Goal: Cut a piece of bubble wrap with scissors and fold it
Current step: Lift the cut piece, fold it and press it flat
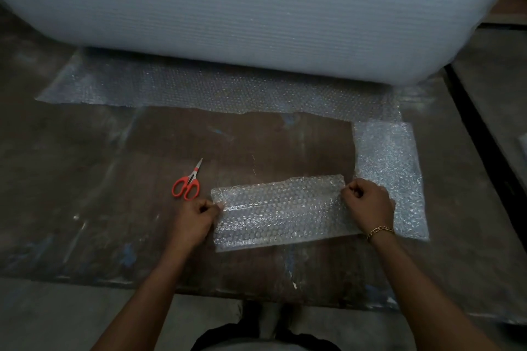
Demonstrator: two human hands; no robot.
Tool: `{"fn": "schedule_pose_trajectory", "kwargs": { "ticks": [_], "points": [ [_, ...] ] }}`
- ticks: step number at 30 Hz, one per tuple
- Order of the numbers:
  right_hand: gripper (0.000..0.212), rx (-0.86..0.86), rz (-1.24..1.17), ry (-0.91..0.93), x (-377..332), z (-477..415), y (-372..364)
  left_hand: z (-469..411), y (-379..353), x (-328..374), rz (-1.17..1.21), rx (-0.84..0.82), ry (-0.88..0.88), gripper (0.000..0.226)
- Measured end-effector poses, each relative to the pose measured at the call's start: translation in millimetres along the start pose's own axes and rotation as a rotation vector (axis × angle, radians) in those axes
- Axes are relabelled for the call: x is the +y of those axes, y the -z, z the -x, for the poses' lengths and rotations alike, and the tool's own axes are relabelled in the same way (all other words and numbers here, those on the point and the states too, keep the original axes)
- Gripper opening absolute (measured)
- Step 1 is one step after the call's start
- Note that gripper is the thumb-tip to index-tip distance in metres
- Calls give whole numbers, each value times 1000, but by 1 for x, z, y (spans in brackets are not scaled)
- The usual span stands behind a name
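Cut bubble wrap piece (pixel 281 209), mid-tabletop (pixel 256 145), part-folded. Left hand (pixel 196 216) pinches its 9 o'clock end with curled fingers; right hand (pixel 368 205) likewise at 3 o'clock. Scissors (pixel 186 181) idle at 10 o'clock. Judged step: folding. Next move calls for aligned edges.

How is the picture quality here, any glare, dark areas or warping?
Head view: dim overall, darkest along the near edge; the bubble wrap roll is the brightest area, its outline bowed by wide-angle distortion; small glints sparkle on the cut piece; the scissors look sharp.
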State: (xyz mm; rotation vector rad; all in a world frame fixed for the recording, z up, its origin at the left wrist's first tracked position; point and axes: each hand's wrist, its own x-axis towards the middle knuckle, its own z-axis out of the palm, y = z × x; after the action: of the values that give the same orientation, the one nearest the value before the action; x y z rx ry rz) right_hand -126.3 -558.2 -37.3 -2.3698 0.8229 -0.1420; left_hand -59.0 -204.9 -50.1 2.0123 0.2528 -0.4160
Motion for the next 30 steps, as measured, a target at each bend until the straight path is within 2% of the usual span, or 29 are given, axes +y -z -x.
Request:
{"fn": "schedule_pose_trajectory", "kwargs": {
  "ticks": [6, 10, 12, 14, 16, 20, 22, 26, 30],
  "points": [
    [18, -11, 55, -10, 2, 0, -2, 2, -1, 2, -54, 10, -31, 36],
    [12, -14, 57, 18, -3, 0, 2, 7, 4, 4, -273, 112, -132, 31],
    [12, 38, 58, 88, -5, 4, 4, 15, 4, 11, -397, 237, -245, 28],
    [23, 88, 78, 199, -11, 12, 2, 24, -2, 22, -495, 299, -410, 22],
    [36, 55, 111, 341, -24, 25, -6, 29, -19, 30, -584, 243, -542, 27],
    [55, -175, 289, 585, -48, 47, -38, 33, -70, 38, -749, 86, -676, 42],
    [61, -258, 381, 620, -50, 52, -51, 32, -87, 36, -824, 42, -669, 48],
    [66, -314, 452, 623, -41, 51, -60, 29, -96, 20, -918, -53, -597, 60],
    [72, -321, 489, 592, -33, 44, -58, 27, -85, 8, -941, -48, -558, 71]
  ]
}}
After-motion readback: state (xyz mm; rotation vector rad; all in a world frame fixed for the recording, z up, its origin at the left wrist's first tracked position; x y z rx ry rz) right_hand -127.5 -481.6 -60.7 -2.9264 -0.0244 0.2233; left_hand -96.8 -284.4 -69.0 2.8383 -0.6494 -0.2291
